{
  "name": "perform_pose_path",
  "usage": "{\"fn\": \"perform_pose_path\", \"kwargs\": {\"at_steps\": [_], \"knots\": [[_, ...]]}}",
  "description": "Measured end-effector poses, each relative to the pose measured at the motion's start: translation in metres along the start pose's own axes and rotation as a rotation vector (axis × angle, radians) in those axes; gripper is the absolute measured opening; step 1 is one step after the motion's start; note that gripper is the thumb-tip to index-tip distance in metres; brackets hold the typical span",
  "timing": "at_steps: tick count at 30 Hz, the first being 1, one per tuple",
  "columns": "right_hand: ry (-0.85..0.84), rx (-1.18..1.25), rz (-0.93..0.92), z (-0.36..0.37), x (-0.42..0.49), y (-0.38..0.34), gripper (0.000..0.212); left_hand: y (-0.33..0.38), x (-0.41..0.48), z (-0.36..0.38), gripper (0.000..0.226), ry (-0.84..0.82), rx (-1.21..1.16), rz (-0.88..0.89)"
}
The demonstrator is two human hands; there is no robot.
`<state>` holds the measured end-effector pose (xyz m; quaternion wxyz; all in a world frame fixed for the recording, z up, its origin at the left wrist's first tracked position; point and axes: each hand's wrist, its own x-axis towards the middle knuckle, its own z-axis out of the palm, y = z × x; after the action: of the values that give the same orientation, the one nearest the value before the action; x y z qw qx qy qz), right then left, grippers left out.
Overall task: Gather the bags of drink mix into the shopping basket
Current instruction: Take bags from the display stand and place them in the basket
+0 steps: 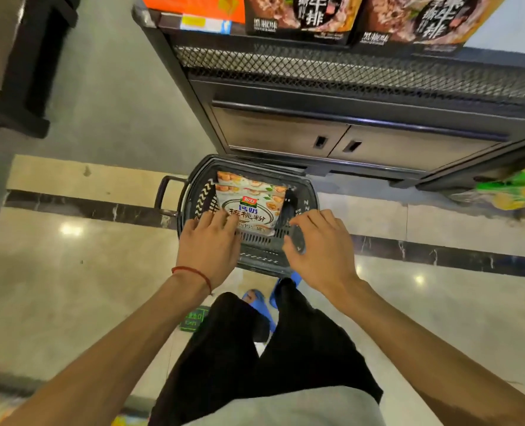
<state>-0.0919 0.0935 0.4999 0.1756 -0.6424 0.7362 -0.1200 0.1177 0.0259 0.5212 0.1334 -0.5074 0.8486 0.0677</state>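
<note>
A black plastic shopping basket (190, 192) stands on the floor in front of a shelf unit. Inside it lies a white bag of drink mix (252, 204) printed with walnuts, and the edge of a second like bag (230, 177) shows beneath it at the far side. My left hand (209, 244) reaches over the basket's near left rim, fingers spread and touching the top bag's near edge. My right hand (319, 244) hovers over the near right rim, fingers curled at a black basket handle (295, 239); whether it grips it is unclear.
A dark metal shelf unit (332, 118) with mesh edge and cabinet doors stands just behind the basket, with food packs (301, 13) on top. Green-yellow packets (513, 189) hang at the right. My legs and blue shoes (255, 299) are close behind the basket. Polished floor (71, 272) lies on both sides.
</note>
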Motion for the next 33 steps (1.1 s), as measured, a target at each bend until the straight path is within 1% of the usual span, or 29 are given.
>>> {"fn": "perform_pose_path", "kwargs": {"at_steps": [6, 9, 12, 17, 19, 23, 25, 28, 30, 33], "knots": [[-0.044, 0.025, 0.142, 0.059, 0.034, -0.002, 0.031, -0.037, 0.043, 0.061, 0.033, -0.095, -0.021, 0.037], [-0.037, 0.073, 0.267, 0.109, 0.046, -0.001, 0.029, -0.056, 0.065, 0.106, 0.034, -0.190, -0.053, 0.065], [0.016, 0.161, 0.378, 0.166, 0.054, -0.001, 0.028, -0.073, 0.081, 0.157, 0.034, -0.254, -0.102, 0.057], [-0.095, 0.189, 0.535, 0.256, 0.061, 0.004, 0.026, -0.090, 0.108, 0.239, 0.036, -0.345, -0.160, 0.052], [-0.142, 0.204, 0.567, 0.292, 0.065, 0.011, 0.027, -0.094, 0.120, 0.273, 0.036, -0.394, -0.172, 0.050], [-0.196, 0.258, 0.622, 0.357, 0.071, 0.036, 0.023, -0.099, 0.144, 0.335, 0.037, -0.479, -0.218, 0.002], [-0.189, 0.321, 0.651, 0.389, 0.077, 0.050, 0.026, -0.101, 0.156, 0.364, 0.038, -0.502, -0.237, -0.035], [-0.159, 0.456, 0.764, 0.429, 0.092, 0.071, 0.049, -0.107, 0.177, 0.412, 0.042, -0.581, -0.324, -0.154], [-0.154, 0.530, 0.836, 0.456, 0.105, 0.088, 0.058, -0.112, 0.194, 0.446, 0.048, -0.598, -0.464, -0.304], [-0.132, 0.625, 0.917, 0.498, 0.122, 0.113, 0.071, -0.117, 0.221, 0.489, 0.068, -0.540, -0.706, -0.536]]}}
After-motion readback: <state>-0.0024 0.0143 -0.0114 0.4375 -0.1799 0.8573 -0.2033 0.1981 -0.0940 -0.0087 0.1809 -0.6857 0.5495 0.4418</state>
